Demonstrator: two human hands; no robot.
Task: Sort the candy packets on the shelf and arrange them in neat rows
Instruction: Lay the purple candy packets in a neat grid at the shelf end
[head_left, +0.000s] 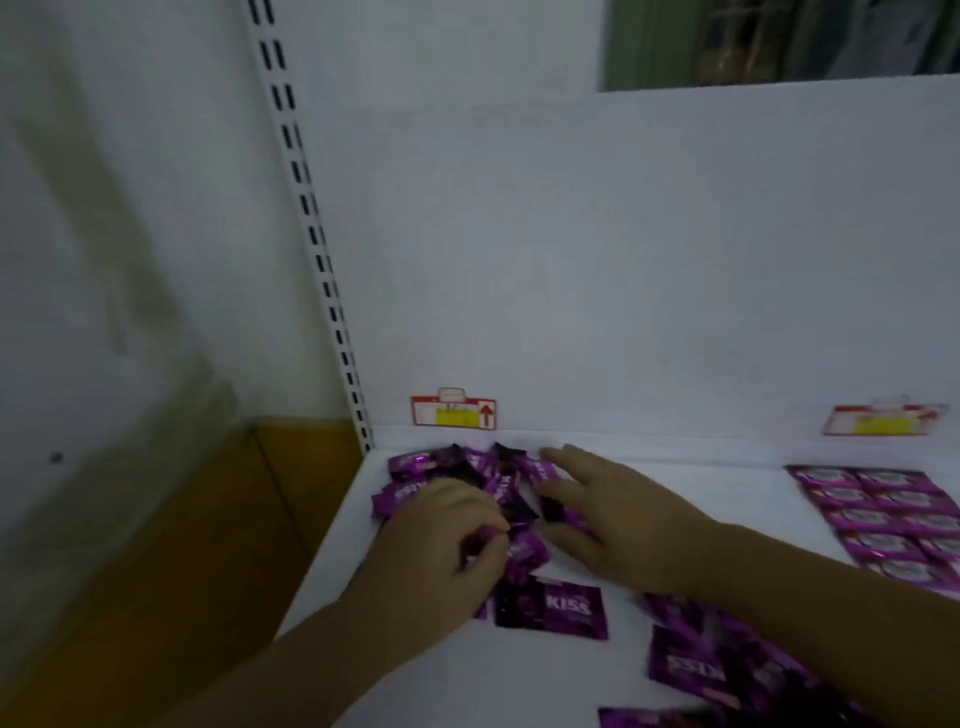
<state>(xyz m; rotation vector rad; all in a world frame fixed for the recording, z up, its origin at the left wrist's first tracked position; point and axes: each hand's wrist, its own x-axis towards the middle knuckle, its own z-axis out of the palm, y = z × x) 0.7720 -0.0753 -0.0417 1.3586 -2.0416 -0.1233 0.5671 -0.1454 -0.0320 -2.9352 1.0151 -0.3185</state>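
A loose heap of purple candy packets (415, 470) lies in the back left corner of the white shelf (675, 473). My left hand (441, 540) rests on the heap's near side, fingers curled and pinching a purple packet (488, 535). My right hand (608, 514) lies flat over the heap's right side, fingers spread, holding nothing. One packet marked KISS (553, 610) lies flat just in front of my left hand. More purple packets (685, 660) lie under my right forearm. Neat rows of pink-purple packets (883, 519) sit at the far right.
Two red and yellow price tags (453, 413) (883, 421) hang on the white back panel. A slotted upright (311, 223) marks the shelf's left end; beyond it are a white wall and brown floor (182, 545).
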